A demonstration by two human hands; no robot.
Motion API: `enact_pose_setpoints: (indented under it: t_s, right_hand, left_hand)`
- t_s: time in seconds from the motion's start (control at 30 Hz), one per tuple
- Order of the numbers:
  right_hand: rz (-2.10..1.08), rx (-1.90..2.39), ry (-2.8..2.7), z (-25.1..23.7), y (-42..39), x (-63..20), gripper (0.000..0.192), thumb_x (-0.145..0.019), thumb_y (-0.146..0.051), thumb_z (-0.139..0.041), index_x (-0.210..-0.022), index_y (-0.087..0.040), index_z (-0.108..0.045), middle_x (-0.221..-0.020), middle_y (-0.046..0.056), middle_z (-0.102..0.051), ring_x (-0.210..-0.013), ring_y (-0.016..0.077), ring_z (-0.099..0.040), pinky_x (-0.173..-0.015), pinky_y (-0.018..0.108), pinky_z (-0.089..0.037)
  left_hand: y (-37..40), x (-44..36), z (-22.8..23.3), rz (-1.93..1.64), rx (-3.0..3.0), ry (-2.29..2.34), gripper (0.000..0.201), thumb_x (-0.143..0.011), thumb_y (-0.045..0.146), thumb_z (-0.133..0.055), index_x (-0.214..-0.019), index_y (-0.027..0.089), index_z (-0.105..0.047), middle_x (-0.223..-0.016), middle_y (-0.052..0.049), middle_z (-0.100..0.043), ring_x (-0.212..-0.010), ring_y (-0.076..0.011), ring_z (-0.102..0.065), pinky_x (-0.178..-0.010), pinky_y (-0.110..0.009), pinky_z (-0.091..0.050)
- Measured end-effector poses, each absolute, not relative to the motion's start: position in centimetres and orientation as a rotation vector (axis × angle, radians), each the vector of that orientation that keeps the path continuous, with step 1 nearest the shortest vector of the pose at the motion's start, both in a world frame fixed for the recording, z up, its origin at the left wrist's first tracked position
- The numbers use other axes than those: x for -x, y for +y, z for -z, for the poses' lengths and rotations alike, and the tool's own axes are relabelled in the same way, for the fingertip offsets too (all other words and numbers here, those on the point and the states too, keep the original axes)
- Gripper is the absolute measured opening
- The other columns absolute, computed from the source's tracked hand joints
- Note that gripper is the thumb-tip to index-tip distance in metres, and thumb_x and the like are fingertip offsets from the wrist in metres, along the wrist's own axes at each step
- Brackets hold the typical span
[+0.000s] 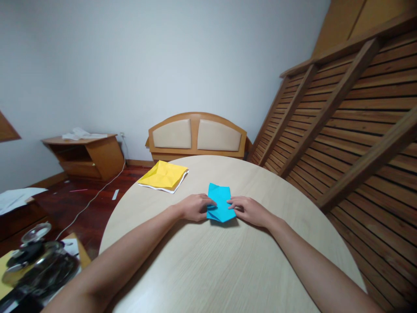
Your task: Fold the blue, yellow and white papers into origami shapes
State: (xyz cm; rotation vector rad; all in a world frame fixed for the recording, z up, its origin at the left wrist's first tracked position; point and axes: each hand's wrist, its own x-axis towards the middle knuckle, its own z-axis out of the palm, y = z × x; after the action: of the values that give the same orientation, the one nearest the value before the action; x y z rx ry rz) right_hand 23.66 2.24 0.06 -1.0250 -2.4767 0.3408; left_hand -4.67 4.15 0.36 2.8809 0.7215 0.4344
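I see folded blue paper (220, 202) mid-desk (208, 269), left hand (194, 207) grip pinching its left edge, right hand (248, 210) fingertips pressing its right edge flat, yellow paper (163, 175) far left

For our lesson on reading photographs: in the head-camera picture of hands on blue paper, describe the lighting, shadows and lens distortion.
Head view: soft, even light, no glare on the round table; faint shadows under the left hand, right hand and blue paper; wide-angle distortion tilts the wooden slats and stretches the forearms; the bottom-left clutter is blurred.
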Motion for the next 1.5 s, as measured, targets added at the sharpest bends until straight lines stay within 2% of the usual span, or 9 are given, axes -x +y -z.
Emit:
enact_pose_setpoints:
  t_s: [0.17,0.6,0.83,1.03,1.17,1.27,1.37,1.43,1.5]
  right_hand:
    - [-0.446,1.029,-2.453,-0.1,2.2,-23.9,0.02,-0.089,-0.027,-0.058,-0.093,-0.022,-0.077,-0.122,0.008,-0.071,-0.107,0.0254,-0.068,-0.093,0.037,-0.052]
    - [-0.456,1.033,-2.447,-0.3,1.9,-23.8,0.017,-0.085,-0.025,-0.062,-0.095,-0.024,-0.074,-0.121,0.007,-0.072,-0.111,0.0254,-0.067,-0.095,0.036,-0.05]
    - [-0.354,1.095,-2.429,0.5,2.5,-23.8,0.028,-0.085,-0.019,-0.059,-0.109,-0.026,-0.073,-0.114,0.005,-0.074,-0.102,0.0237,-0.069,-0.092,0.036,-0.051]
    - [-0.274,1.062,-2.44,0.3,2.8,-23.4,0.023,-0.09,-0.019,-0.056,-0.104,-0.027,-0.073,-0.106,0.004,-0.074,-0.098,0.0225,-0.067,-0.09,0.035,-0.05]
    - [-0.199,1.125,-2.383,0.6,3.1,-23.1,0.017,-0.094,-0.027,-0.056,-0.096,-0.022,-0.072,-0.101,0.007,-0.073,-0.097,0.0241,-0.065,-0.091,0.038,-0.048]
    - [-0.152,1.183,-2.332,1.4,3.4,-23.1,0.022,-0.096,-0.033,-0.055,-0.087,-0.02,-0.07,-0.105,0.01,-0.07,-0.102,0.0256,-0.062,-0.093,0.041,-0.047]
    - [-0.135,1.232,-2.291,2.2,3.8,-23.2,0.027,-0.097,-0.037,-0.053,-0.084,-0.019,-0.069,-0.12,0.014,-0.066,-0.114,0.0282,-0.058,-0.098,0.045,-0.045]
    - [-0.132,1.264,-2.274,2.5,3.9,-23.2,0.029,-0.097,-0.039,-0.051,-0.085,-0.019,-0.068,-0.128,0.015,-0.062,-0.122,0.0298,-0.054,-0.101,0.047,-0.043]
    - [-0.141,1.307,-2.261,2.6,3.9,-23.0,0.032,-0.098,-0.041,-0.049,-0.084,-0.019,-0.068,-0.131,0.016,-0.06,-0.125,0.0306,-0.051,-0.103,0.049,-0.042]
  left_hand:
    - [4.6,4.8,0.1,-0.477,-2.874,0.762,0.034,-0.089,0.026,-0.054,-0.121,0.02,-0.062,-0.118,-0.01,-0.066,-0.11,-0.0238,-0.062,-0.096,-0.033,-0.049]
    - [5.4,5.0,0.5,-0.508,-2.84,0.787,0.024,-0.088,0.017,-0.055,-0.108,0.019,-0.069,-0.109,-0.006,-0.071,-0.103,-0.0199,-0.065,-0.092,-0.029,-0.05]
    - [5.4,5.1,0.4,-0.508,-2.792,0.878,0.026,-0.088,0.016,-0.056,-0.109,0.022,-0.071,-0.107,-0.004,-0.073,-0.099,-0.0191,-0.066,-0.087,-0.027,-0.048]
    - [5.5,4.8,0.6,-0.603,-2.594,1.039,0.019,-0.092,0.03,-0.055,-0.094,0.02,-0.071,-0.081,-0.001,-0.072,-0.07,-0.0147,-0.063,-0.065,-0.022,-0.043]
    - [5.6,4.3,0.9,-0.706,-2.501,1.177,0.019,-0.089,0.031,-0.057,-0.085,0.018,-0.07,-0.079,-0.002,-0.07,-0.071,-0.0161,-0.061,-0.064,-0.024,-0.042]
    - [5.4,3.8,0.9,-0.747,-2.426,1.268,0.018,-0.088,0.03,-0.057,-0.083,0.017,-0.069,-0.081,-0.003,-0.071,-0.075,-0.0175,-0.063,-0.067,-0.025,-0.044]
    - [5.2,3.3,1.0,-0.783,-2.329,1.343,0.016,-0.087,0.029,-0.058,-0.087,0.017,-0.068,-0.084,-0.005,-0.072,-0.076,-0.0185,-0.064,-0.069,-0.027,-0.046]
    - [5.1,3.1,1.3,-0.832,-2.283,1.383,0.019,-0.086,0.029,-0.059,-0.098,0.017,-0.067,-0.089,-0.006,-0.072,-0.079,-0.0193,-0.066,-0.071,-0.028,-0.048]
    - [5.0,2.9,1.7,-0.88,-2.263,1.415,0.03,-0.086,0.03,-0.059,-0.113,0.017,-0.061,-0.092,-0.006,-0.072,-0.082,-0.0201,-0.066,-0.072,-0.029,-0.049]
